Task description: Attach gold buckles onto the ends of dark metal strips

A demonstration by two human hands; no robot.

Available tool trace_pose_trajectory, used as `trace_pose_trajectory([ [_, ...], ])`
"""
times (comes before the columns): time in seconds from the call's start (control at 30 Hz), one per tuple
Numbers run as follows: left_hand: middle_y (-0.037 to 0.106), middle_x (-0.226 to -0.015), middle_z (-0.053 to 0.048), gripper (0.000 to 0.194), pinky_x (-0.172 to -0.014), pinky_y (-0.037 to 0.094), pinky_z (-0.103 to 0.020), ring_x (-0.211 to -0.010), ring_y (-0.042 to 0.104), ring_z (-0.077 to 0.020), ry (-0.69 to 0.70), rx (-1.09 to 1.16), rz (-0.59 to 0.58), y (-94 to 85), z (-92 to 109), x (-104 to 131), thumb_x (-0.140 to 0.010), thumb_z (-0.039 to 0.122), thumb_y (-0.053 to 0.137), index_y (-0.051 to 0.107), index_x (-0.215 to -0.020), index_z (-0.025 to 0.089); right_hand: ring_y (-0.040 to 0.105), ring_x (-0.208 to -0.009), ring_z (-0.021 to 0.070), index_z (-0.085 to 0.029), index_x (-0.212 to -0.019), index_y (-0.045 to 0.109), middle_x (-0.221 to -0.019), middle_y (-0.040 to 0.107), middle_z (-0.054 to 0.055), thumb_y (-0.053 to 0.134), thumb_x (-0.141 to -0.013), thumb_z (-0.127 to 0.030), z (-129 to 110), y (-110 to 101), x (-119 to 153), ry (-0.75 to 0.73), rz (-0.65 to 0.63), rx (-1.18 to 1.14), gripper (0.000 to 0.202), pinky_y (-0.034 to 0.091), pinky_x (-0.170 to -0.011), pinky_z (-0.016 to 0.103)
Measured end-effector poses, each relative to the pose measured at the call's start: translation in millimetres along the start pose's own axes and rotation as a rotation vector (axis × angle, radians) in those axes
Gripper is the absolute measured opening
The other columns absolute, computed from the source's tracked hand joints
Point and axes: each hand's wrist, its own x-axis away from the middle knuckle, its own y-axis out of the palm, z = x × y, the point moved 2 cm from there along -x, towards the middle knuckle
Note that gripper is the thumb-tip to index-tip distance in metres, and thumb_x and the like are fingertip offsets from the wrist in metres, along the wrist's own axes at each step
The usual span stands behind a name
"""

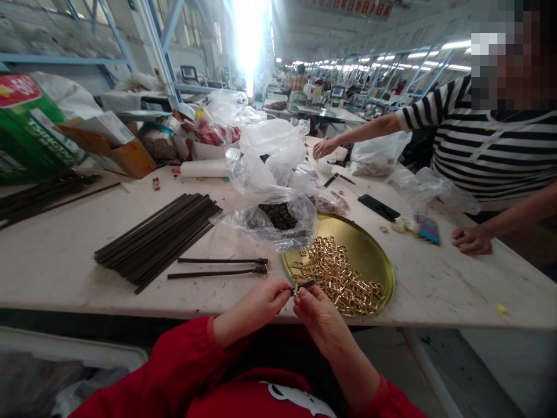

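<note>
Close together at the table's front edge, both hands work on a dark strap [308, 284] with a small gold buckle [296, 292] on it. My left hand [263, 299] is closed, pinching the strap beside the buckle. Thumb and fingers of my right hand [321, 313] close round the strap and buckle from the other side. Just beyond, a round gold tray [369, 241] bears a heap of gold buckles [335, 276]. Two dark straps with buckles at one end [217, 271] lie left of my hands. A bundle of plain dark straps [159, 238] is farther left.
Behind the tray stands an open plastic bag [300, 217] of small dark pieces [278, 215]. A phone [378, 208] lies at right. Across the table, a person in a striped top [491, 151] reaches over it. Boxes [113, 145] and more straps [39, 194] occupy the left.
</note>
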Motion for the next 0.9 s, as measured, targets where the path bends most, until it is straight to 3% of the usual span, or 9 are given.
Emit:
trace_pose_trajectory([
  [0.17, 0.059, -0.075, -0.001, 0.010, -0.066, 0.041, -0.024, -0.072, 0.052, -0.0142, -0.081, 0.168, 0.022, 5.8, 5.9, 4.5, -0.077, 0.021, 0.044, 0.052, -0.080, 0.015, 0.052, -0.060, 0.0069, -0.019, -0.076, 0.061, -0.071, 0.059, -0.003, 0.075, -0.064, -0.031, 10.4, 10.4, 7.7, -0.103, -0.041, 0.093, 0.021, 0.043, -0.055, 0.017],
  [0.37, 0.054, -0.071, 0.001, 0.015, -0.061, 0.041, -0.023, -0.066, 0.049, -0.0115, -0.124, 0.331, -0.061, 4.3, 8.0, 13.0, -0.080, 0.031, 0.046, 0.047, -0.080, 0.015, 0.048, -0.058, 0.0079, -0.019, -0.074, 0.056, -0.067, 0.054, -0.004, 0.071, -0.068, -0.036, 18.7, 13.2, 12.5, -0.093, -0.087, 0.066, 0.024, 0.042, -0.057, 0.020],
  [0.67, 0.052, -0.070, 0.001, 0.020, -0.057, 0.037, -0.021, -0.063, 0.046, -0.0112, -0.075, 0.246, -0.007, 7.7, -3.3, 16.9, -0.081, 0.035, 0.045, 0.049, -0.078, 0.016, 0.048, -0.059, 0.0100, -0.021, -0.079, 0.054, -0.068, 0.053, -0.004, 0.065, -0.072, -0.042, 17.9, 10.0, 17.1, -0.221, -0.031, 0.305, 0.025, 0.040, -0.056, 0.022],
  [0.77, 0.047, -0.061, 0.004, 0.019, -0.052, 0.034, -0.021, -0.056, 0.042, -0.0100, -0.092, 0.243, 0.007, 8.4, -4.2, 17.3, -0.081, 0.034, 0.043, 0.047, -0.074, 0.017, 0.049, -0.061, 0.0123, -0.021, -0.075, 0.055, -0.067, 0.055, -0.002, 0.062, -0.075, -0.040, 13.3, 7.3, 17.6, -0.375, 0.027, 0.507, 0.020, 0.040, -0.059, 0.025],
  [0.9, 0.042, -0.057, 0.005, 0.021, -0.050, 0.030, -0.021, -0.052, 0.037, -0.0092, -0.127, 0.248, 0.023, 7.6, -3.6, 17.3, -0.080, 0.036, 0.043, 0.043, -0.069, 0.018, 0.052, -0.068, 0.0161, -0.024, -0.077, 0.058, -0.073, 0.058, 0.000, 0.061, -0.076, -0.028, 4.9, 2.4, 21.9, -0.700, 0.086, 0.793, 0.006, 0.041, -0.065, 0.029],
])
